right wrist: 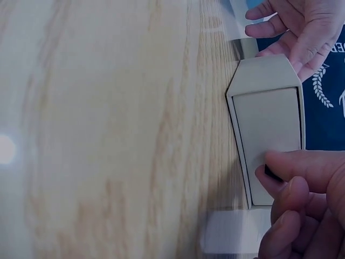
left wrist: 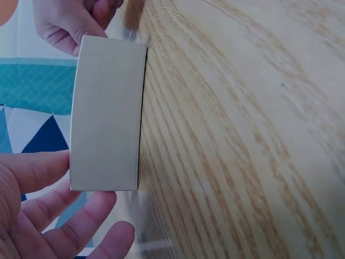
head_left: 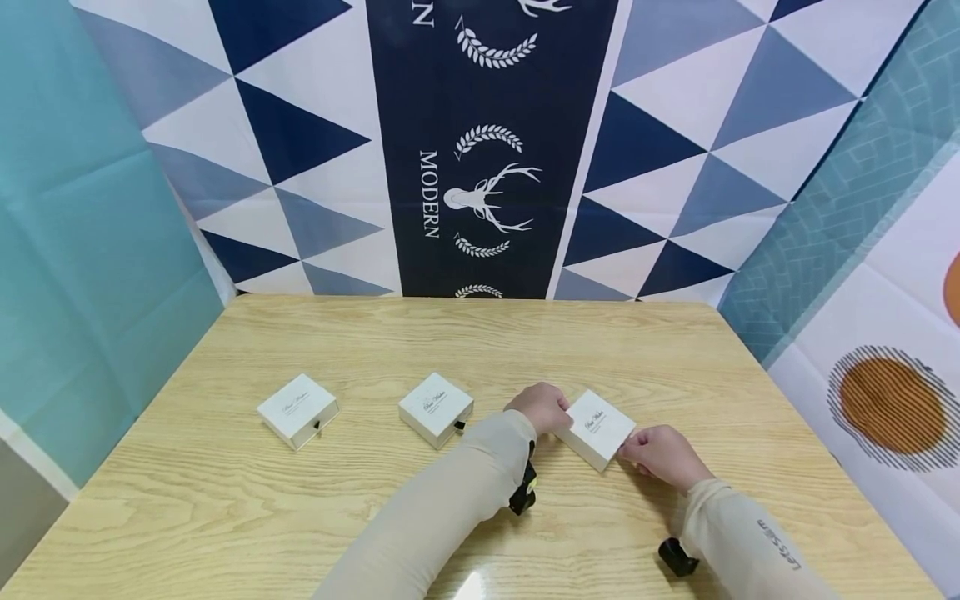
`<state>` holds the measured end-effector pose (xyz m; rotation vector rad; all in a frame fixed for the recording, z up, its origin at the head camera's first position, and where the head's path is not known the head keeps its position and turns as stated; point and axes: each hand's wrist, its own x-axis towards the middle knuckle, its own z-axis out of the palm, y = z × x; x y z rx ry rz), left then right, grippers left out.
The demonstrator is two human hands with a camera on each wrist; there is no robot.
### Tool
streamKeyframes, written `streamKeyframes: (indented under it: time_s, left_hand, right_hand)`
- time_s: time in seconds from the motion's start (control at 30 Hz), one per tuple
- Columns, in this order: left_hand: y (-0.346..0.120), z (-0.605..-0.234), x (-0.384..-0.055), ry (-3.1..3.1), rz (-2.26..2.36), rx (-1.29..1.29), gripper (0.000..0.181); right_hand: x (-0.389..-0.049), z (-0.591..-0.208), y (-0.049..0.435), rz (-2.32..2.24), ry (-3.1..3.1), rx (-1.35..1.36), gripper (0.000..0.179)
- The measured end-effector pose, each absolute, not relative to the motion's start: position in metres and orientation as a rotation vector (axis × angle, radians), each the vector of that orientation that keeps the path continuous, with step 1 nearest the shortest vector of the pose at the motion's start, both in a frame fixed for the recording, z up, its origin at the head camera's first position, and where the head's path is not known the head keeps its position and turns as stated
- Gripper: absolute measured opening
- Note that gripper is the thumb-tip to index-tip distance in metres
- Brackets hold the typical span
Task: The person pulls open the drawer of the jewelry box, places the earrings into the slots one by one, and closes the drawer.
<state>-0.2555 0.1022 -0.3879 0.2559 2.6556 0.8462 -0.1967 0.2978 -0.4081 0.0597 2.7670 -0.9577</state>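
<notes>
A small white drawer box (head_left: 597, 427) with dark script on its lid lies on the right half of the table. My left hand (head_left: 542, 407) holds its left corner, thumb and fingertips against the box (left wrist: 108, 113). At the opposite side, my right hand (head_left: 662, 456) pinches a small black pull tab (right wrist: 273, 173) on the drawer front between thumb and forefinger. The drawer front (right wrist: 268, 121) sits flush within the sleeve. Most of the tab is hidden by the fingers of the right hand (right wrist: 307, 199).
Two similar white boxes stand to the left, one in the middle (head_left: 437, 408) and one farther left (head_left: 298, 410), each with a black tab facing front right. Under them is a wood-grain table (head_left: 262, 517). A patterned cloth (head_left: 480, 167) hangs behind its back edge.
</notes>
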Motion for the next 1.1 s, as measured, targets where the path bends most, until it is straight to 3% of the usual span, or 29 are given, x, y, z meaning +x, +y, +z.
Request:
streamKeyframes:
  time_s: [0.53, 0.8, 0.93, 1.1]
  left_hand:
    - [0.103, -0.392, -0.252, 2.696, 0.905, 0.224, 0.012]
    - [0.096, -0.394, -0.248, 2.67, 1.006, 0.258, 0.042]
    - [0.08, -0.381, -0.236, 2.901, 0.892, 0.651, 0.042]
    - [0.044, -0.355, -0.21, 3.234, 0.522, 1.301, 0.041]
  right_hand:
    - [-0.204, -0.41, 0.296, -0.943, 2.77, 0.107, 0.032]
    - [-0.196, -0.391, 0.295, -0.708, 2.768, -0.008, 0.031]
    - [-0.187, -0.374, 0.288, -0.519, 2.81, -0.117, 0.029]
    - [-0.168, -0.361, 0.272, -0.478, 2.951, -0.337, 0.05]
